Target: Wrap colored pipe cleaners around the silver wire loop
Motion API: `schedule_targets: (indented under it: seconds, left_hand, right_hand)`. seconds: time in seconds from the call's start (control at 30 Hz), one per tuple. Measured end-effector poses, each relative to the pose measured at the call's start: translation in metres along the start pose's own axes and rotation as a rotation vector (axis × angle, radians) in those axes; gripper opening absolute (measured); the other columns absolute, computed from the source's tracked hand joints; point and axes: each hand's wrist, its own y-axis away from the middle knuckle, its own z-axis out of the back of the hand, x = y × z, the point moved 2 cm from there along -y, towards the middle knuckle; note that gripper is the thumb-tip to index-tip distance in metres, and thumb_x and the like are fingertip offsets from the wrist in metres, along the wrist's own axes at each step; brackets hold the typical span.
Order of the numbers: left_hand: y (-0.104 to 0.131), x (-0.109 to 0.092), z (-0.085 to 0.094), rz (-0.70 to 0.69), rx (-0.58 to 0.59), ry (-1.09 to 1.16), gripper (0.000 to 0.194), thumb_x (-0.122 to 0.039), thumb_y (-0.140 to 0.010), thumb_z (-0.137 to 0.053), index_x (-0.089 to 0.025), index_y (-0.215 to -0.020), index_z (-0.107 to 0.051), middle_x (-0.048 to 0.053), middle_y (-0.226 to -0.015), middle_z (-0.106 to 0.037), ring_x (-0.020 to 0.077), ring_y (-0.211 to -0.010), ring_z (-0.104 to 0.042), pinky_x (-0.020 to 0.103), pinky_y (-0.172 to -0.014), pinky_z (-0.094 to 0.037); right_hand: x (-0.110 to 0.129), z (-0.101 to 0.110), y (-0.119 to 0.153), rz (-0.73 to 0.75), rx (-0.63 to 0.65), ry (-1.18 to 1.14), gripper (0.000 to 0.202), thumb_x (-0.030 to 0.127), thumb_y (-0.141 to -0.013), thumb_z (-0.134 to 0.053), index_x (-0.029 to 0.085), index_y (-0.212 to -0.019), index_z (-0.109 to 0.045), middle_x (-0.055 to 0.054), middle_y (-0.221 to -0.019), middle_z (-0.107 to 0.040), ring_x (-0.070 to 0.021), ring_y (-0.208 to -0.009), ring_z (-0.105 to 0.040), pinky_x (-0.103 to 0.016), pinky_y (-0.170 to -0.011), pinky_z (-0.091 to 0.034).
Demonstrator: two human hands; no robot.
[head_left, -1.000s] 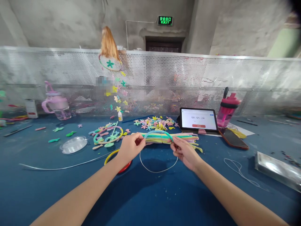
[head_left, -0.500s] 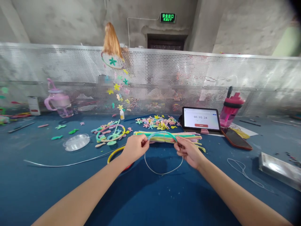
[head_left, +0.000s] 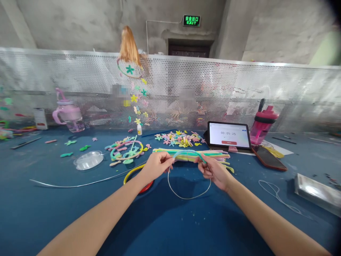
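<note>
Between my hands arches a blue-to-green pipe cleaner (head_left: 184, 152), joined to a thin wire loop (head_left: 186, 198) that hangs below. My left hand (head_left: 159, 165) pinches the blue end of the arch. Thumb and fingers of my right hand (head_left: 213, 170) are closed on its green end. Right behind lies a bundle of pastel pipe cleaners (head_left: 218, 155) on the blue table (head_left: 170, 227). A yellow and red ring (head_left: 130, 175) rests partly under my left forearm. Farther left is a pastel ring (head_left: 141, 145) among fuzzy shapes.
Beyond the bundle are a heap of small fuzzy flowers (head_left: 183, 138), a glue bottle (head_left: 139, 129) and a tablet timer (head_left: 229, 135). A phone (head_left: 269, 158), pink bottle (head_left: 263, 124) and clear box (head_left: 317, 193) stand right. Left are a clear dish (head_left: 89, 160) and long wire (head_left: 66, 186).
The left thumb and fingers have shifted slightly on the blue end, and the arch looks a little flatter. The view has moved slightly. The timer went from 24 to 25 seconds.
</note>
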Motion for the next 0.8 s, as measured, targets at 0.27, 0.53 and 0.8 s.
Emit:
schedule_targets:
  seconds: [0.27,0.53,0.8]
  left_hand:
    - [-0.002,0.011,-0.004,0.19,0.108,0.359,0.039,-0.049,-0.085,-0.047,-0.013,-0.077,-0.059,0.003,-0.062,-0.06,0.0112,-0.053,-0.056,0.023,-0.053,-0.046]
    - [0.004,0.007,-0.012,0.293,0.235,0.517,0.037,-0.048,-0.08,-0.055,-0.012,-0.082,-0.062,0.008,-0.073,-0.065,0.0169,-0.067,-0.064,0.029,-0.064,-0.05]
    - [0.003,0.003,-0.014,0.264,0.238,0.53,0.03,-0.043,-0.083,-0.052,-0.015,-0.075,-0.057,-0.001,-0.053,-0.058,0.0104,-0.049,-0.057,0.022,-0.053,-0.043]
  right_hand:
    - [-0.004,0.003,-0.002,0.055,-0.073,0.078,0.034,0.049,-0.08,-0.056,0.014,-0.079,-0.058,0.003,-0.051,-0.049,-0.0052,-0.039,-0.028,-0.019,-0.039,-0.015]
    - [-0.003,0.01,-0.006,0.139,-0.131,-0.051,0.034,0.051,-0.078,-0.056,0.018,-0.073,-0.05,0.007,-0.051,-0.042,-0.004,-0.039,-0.017,-0.02,-0.039,-0.013]
    - [0.008,0.013,-0.002,-0.008,0.035,-0.002,0.052,0.061,-0.081,-0.044,0.015,-0.06,-0.056,-0.002,-0.048,-0.051,-0.0099,-0.043,-0.042,-0.022,-0.042,-0.03]
